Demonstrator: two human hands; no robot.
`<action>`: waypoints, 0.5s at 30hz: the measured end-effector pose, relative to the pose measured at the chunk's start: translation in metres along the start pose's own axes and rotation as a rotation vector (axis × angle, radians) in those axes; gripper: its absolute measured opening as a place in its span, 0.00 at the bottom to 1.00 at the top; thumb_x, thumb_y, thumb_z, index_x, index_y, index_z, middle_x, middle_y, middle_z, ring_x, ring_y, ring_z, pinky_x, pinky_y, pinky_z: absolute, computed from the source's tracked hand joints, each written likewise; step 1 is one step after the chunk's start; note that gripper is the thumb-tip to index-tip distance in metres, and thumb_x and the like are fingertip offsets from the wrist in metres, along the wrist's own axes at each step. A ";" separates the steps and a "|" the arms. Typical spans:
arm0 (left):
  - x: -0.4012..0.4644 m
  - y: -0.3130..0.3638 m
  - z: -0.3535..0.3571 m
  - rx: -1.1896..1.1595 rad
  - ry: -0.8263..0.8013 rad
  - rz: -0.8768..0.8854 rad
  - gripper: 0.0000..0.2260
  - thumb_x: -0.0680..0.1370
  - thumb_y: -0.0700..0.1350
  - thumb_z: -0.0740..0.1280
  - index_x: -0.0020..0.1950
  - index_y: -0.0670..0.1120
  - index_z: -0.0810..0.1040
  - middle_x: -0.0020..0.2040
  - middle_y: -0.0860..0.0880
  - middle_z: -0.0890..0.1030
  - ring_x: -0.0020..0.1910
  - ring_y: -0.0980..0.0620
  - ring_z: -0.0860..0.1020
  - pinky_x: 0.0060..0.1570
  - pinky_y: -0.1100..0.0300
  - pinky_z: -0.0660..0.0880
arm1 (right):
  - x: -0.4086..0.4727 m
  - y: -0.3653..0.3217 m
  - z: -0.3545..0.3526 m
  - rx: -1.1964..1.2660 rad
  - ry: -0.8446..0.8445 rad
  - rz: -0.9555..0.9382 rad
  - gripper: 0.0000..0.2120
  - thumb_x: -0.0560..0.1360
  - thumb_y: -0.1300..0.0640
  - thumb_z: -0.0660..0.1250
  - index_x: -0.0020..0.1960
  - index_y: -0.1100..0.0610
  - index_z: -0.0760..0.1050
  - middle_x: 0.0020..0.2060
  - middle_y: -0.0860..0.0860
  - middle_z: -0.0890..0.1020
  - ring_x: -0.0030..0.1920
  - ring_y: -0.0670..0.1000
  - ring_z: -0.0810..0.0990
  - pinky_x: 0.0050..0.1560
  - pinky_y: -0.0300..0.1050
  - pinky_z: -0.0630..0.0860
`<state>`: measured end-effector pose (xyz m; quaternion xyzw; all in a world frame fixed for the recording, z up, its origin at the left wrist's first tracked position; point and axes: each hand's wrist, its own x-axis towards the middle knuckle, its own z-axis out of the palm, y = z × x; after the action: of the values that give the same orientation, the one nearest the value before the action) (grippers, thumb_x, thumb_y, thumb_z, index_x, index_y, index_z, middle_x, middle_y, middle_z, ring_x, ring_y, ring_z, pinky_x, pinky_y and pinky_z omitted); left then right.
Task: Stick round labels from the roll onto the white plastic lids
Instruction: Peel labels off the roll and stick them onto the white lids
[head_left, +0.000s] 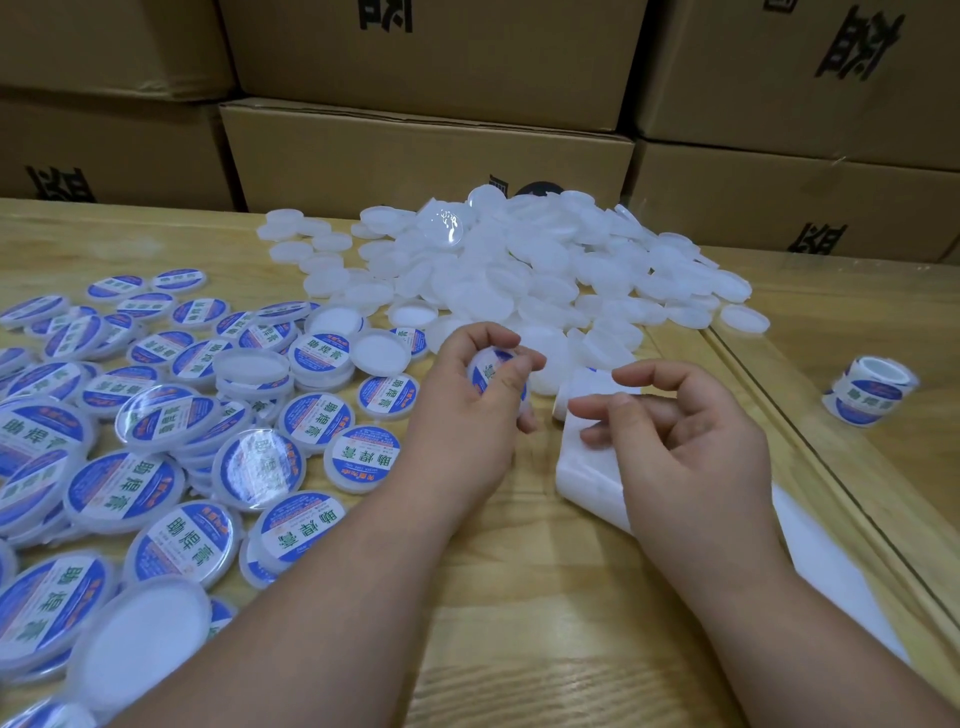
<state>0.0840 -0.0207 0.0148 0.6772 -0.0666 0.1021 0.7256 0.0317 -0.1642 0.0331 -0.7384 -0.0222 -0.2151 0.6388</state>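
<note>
**benchrat:** Forearms fill the bottom of the view, bare, over a pale wooden table (519, 597). Left hand (467, 410) is curled round a lid with label (493, 374), thumb pressed on the blue-and-white face, so that one looks stuck or nearly so. Right hand (680, 441) is relaxed, fingers loosely spread, fingertips resting on the white backing strip (587, 467) that trails off toward the near right edge. It isn't gripping anything that I can see.

**lidguy:** What goes wrong from here?

**benchrat:** My guess: if that thumb only presses the middle, the label rim lifts or traps a bubble. The lids look like smooth, glossy plastic (slippery, shallow discs with a raised lip), so an off-centre label would ride up on the lip and wrinkle. Also the backing paper is slick and curls, and with only fingertips on it, it could slide when the next label gets peeled.

**lidguy:** Where's the rest of the stuff?

**benchrat:** Finished labelled lids (156, 441) are scattered over the left of the table, some overlapping, a few upside down showing plain white. The bare white lids (519, 270) sit heaped at the far centre, translucent and matte-looking. A spare label roll (870, 389) stands well off to the right. Brown cardboard cartons (426, 145) are stacked behind. A sloppy toss could mix the done pile into the blanks, since they nearly meet.
</note>
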 end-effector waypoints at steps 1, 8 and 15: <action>0.000 -0.001 0.000 0.004 0.000 0.007 0.10 0.82 0.42 0.66 0.52 0.59 0.73 0.51 0.59 0.84 0.32 0.56 0.79 0.35 0.62 0.77 | 0.000 0.000 0.000 -0.004 0.007 -0.003 0.11 0.80 0.64 0.65 0.50 0.47 0.76 0.38 0.44 0.87 0.42 0.44 0.86 0.42 0.28 0.74; 0.001 -0.003 -0.001 0.022 0.029 0.000 0.24 0.79 0.34 0.63 0.51 0.67 0.69 0.53 0.63 0.80 0.37 0.58 0.77 0.36 0.63 0.77 | 0.000 -0.001 0.001 -0.041 0.011 -0.017 0.11 0.79 0.65 0.65 0.49 0.48 0.76 0.37 0.45 0.87 0.44 0.46 0.84 0.45 0.30 0.75; 0.003 0.001 -0.002 -0.217 0.069 -0.131 0.23 0.67 0.33 0.62 0.50 0.61 0.74 0.51 0.60 0.82 0.38 0.55 0.77 0.32 0.62 0.70 | -0.001 -0.001 0.000 -0.068 0.011 -0.019 0.11 0.79 0.65 0.65 0.49 0.48 0.77 0.36 0.45 0.87 0.43 0.45 0.84 0.45 0.31 0.75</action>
<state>0.0864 -0.0185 0.0164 0.5938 -0.0077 0.0699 0.8015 0.0310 -0.1634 0.0339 -0.7583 -0.0183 -0.2259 0.6112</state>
